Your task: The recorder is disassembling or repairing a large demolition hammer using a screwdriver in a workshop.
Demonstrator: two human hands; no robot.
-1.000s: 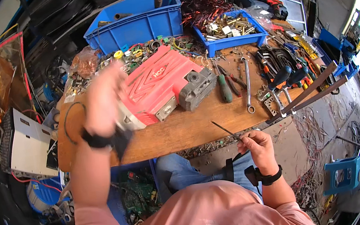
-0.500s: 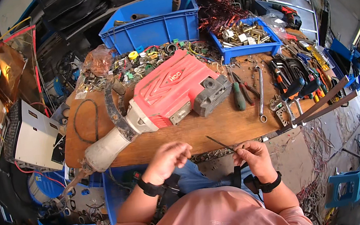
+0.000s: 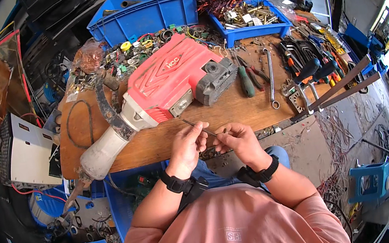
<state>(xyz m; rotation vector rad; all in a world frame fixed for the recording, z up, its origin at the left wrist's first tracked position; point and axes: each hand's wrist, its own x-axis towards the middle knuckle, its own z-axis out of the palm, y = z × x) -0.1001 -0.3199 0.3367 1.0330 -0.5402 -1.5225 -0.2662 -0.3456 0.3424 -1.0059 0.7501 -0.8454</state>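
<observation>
Near the wooden bench's front edge, my left hand [image 3: 190, 145] and my right hand [image 3: 235, 143] both grip a thin dark metal rod [image 3: 191, 123], which slants up-left toward the power tool; its far end is bare. Above my hands, a large red-and-black demolition hammer [image 3: 164, 76] lies on its side, its pale metal nose [image 3: 102, 154] and curved black handle [image 3: 104, 104] toward the left, its bit hanging past the bench edge. Right of the tool lie a green-handled screwdriver [image 3: 247, 82], pliers [image 3: 260, 76] and a long wrench [image 3: 270, 77].
A blue crate [image 3: 142, 22], a blue parts tray [image 3: 256, 34] and loose scrap [image 3: 132, 56] line the bench's back. Clamps [image 3: 308, 72], bars and hand tools crowd the right. A white case [image 3: 29, 153] is at left, a blue stool [image 3: 369, 182] at lower right.
My left hand came down from the tool's handle side to the rod and now holds it beside my right hand. Both hands have risen slightly and moved together toward the bench edge.
</observation>
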